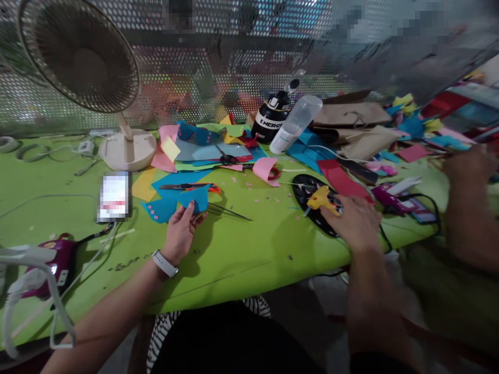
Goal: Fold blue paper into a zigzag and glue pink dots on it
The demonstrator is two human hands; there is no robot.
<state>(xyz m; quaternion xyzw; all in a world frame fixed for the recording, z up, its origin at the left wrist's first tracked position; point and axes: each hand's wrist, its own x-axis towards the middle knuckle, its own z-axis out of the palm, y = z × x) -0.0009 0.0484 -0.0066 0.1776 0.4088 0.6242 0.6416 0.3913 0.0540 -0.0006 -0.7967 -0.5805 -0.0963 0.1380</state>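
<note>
My left hand [183,231], with a pale watch on the wrist, pinches a small blue piece of paper [197,199] between thumb and fingers. Behind it, scissors with orange handles [213,189] lie over blue paper sheets. Metal tweezers [232,212] rest on the table just right of the held piece, and a blue cutout with pink dots [154,212] lies to its left. My right hand [356,221] is closed around a yellow hot glue gun [322,199]. The gun is over a black oval plate [303,183] with pink scraps on it; the palm hides part of its handle.
A fan [128,148] stands at the back left, beside a phone [114,196]. Purple power strips [58,262] with cords sit at left and right. A black jar [268,122] and a clear bottle [294,127] stand behind. Another person's arm [470,208] reaches in from the right.
</note>
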